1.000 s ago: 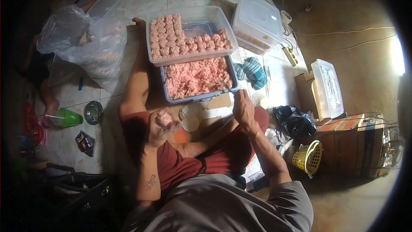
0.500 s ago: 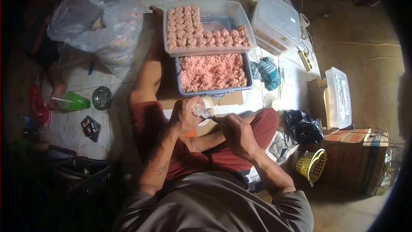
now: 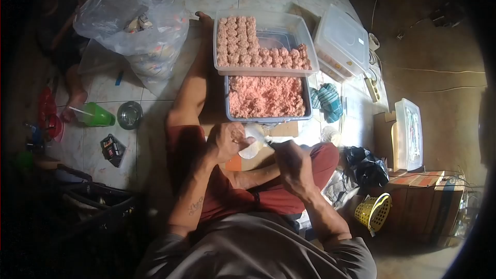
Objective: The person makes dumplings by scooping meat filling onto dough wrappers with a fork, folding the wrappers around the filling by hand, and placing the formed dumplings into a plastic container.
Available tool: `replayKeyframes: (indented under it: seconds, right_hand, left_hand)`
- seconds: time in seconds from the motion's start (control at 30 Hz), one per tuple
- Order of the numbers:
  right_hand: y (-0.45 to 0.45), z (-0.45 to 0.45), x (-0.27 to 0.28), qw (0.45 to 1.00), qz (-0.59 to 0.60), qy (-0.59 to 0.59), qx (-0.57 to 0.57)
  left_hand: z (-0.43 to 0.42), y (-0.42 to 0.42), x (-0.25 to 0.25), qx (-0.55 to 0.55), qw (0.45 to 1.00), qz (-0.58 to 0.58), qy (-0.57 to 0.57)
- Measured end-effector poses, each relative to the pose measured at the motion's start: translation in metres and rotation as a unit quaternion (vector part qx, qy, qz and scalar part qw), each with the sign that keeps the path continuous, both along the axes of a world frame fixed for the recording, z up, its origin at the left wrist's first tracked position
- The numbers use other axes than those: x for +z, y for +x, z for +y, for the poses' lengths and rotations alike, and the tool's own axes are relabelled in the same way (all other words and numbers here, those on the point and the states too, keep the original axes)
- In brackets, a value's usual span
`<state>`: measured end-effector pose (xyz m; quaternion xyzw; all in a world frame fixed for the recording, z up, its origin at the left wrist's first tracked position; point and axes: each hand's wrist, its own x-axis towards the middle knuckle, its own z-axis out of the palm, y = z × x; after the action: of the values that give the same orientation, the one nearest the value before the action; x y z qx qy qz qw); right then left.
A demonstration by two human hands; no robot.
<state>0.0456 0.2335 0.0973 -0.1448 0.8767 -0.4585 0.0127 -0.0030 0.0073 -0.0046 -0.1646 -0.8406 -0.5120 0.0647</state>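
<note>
The left hand (image 3: 226, 142) is raised above the crossed legs, its grip curled around a small lump of pink mixture (image 3: 237, 132), partly hidden by the fingers. Just beside it, the right hand (image 3: 293, 163) has a narrow, closed grip on a fork (image 3: 264, 142), whose head is blurred and points toward the left hand; whether it touches the lump, I cannot tell. Directly beyond the hands, a blue tub (image 3: 227, 108) holds loose pink mixture with an uneven surface. A clear plastic tray (image 3: 264, 72) overlaps the tub's far side and bears pink balls (image 3: 237, 41) packed in rows along its left side and near side. To the right of the tray is a lidded clear container (image 3: 342, 39), and a teal checked cloth (image 3: 329, 102) lies near the tub's right side. On the tiled floor (image 3: 155, 147) to the left are a green cup (image 3: 99, 115) with a straw, a round dark dish (image 3: 129, 114) and a full plastic bag (image 3: 150, 46). Another person's foot (image 3: 77, 99) shows near the cup. At the right, a yellow basket (image 3: 373, 213) is tilted near a cardboard box (image 3: 421, 209).
</note>
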Motion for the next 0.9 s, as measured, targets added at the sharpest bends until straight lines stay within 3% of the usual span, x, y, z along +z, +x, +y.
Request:
replayKeyframes:
  seconds: [0.03, 0.07, 0.1, 0.17, 0.23, 0.3, 0.43, 0.5, 0.63, 0.87, 0.9]
  right_hand:
    - [0.005, 0.003, 0.005, 0.999, -0.022, -0.026, -0.042]
    - [0.001, 0.008, 0.007, 0.997, -0.02, -0.009, -0.071]
    - [-0.008, 0.017, 0.009, 0.996, -0.037, 0.005, -0.081]
    - [-0.028, 0.05, -0.025, 0.987, 0.106, 0.088, -0.08]
    - [-0.027, 0.07, -0.049, 0.987, 0.078, 0.096, -0.097]
    - [-0.025, 0.086, -0.085, 0.989, 0.05, 0.123, -0.063]
    - [-0.025, 0.099, -0.112, 0.986, 0.013, 0.155, -0.053]
    - [-0.035, 0.109, -0.117, 0.972, 0.032, 0.209, -0.104]
    - [-0.037, 0.118, -0.103, 0.986, 0.038, 0.15, -0.056]
    - [-0.035, 0.108, -0.112, 0.984, 0.034, 0.138, -0.109]
    - [-0.038, 0.112, -0.114, 0.984, 0.036, 0.137, -0.111]
  left_hand:
    - [-0.004, 0.006, 0.015, -0.021, 0.984, -0.175, 0.011]
    - [-0.006, 0.007, 0.021, -0.039, 0.983, -0.175, 0.04]
    - [-0.009, 0.01, 0.019, -0.063, 0.977, -0.12, 0.166]
    - [-0.016, 0.016, 0.024, -0.085, 0.883, -0.202, 0.415]
    - [-0.022, 0.02, 0.0, -0.039, 0.885, -0.205, 0.416]
    - [-0.027, 0.021, 0.008, -0.052, 0.948, -0.24, 0.2]
    - [-0.017, 0.029, 0.01, -0.031, 0.957, -0.242, 0.159]
    - [-0.015, 0.03, 0.006, -0.031, 0.959, -0.24, 0.145]
    - [-0.017, 0.029, 0.008, -0.021, 0.956, -0.28, 0.079]
    - [-0.005, 0.03, 0.009, -0.032, 0.963, -0.26, 0.063]
    - [-0.001, 0.034, 0.016, -0.048, 0.945, -0.266, 0.186]
